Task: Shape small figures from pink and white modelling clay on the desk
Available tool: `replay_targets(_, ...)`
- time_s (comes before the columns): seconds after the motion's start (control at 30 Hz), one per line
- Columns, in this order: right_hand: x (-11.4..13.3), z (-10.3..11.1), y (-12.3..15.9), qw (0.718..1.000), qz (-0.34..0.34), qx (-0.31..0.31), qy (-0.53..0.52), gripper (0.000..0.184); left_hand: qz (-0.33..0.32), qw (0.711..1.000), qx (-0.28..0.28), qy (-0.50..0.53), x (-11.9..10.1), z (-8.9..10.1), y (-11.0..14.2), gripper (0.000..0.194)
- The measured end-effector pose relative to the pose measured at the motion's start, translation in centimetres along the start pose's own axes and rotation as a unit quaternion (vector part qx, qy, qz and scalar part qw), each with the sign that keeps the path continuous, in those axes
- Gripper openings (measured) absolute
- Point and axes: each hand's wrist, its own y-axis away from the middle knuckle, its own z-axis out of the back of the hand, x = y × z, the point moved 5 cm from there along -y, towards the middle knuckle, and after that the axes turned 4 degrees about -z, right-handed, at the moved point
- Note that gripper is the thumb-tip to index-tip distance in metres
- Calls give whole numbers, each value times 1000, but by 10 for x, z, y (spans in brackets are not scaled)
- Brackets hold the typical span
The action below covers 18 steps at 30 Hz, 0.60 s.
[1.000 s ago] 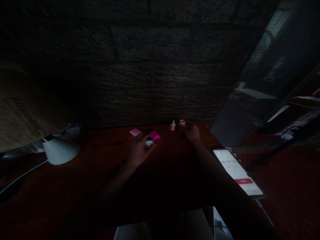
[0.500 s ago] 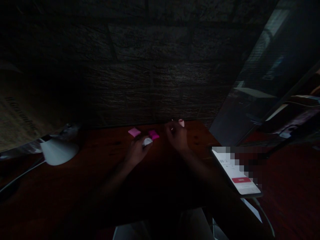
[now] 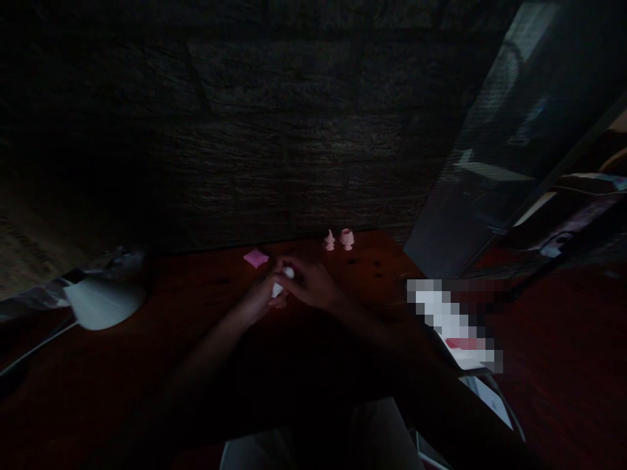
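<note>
On the surface (image 3: 196, 294), a white cone-shaped thing (image 3: 104, 304) lies at far left, well apart from a pink packet (image 3: 255, 258). Just beside the packet, the left hand (image 3: 260, 295) grasps a small white object (image 3: 283, 282), which the right hand (image 3: 312, 282) also pinches; two pink figures (image 3: 347, 239) stand farther right.

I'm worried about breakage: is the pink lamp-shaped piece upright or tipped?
Upright: the lamp-shaped piece stands on its foot on the table, its wide shade on top.
</note>
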Motion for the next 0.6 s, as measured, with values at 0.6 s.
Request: replay_targets(0.6,13,-2,4,969,-128,23,209,50,38,999,4,6,-1,-2,7,53)
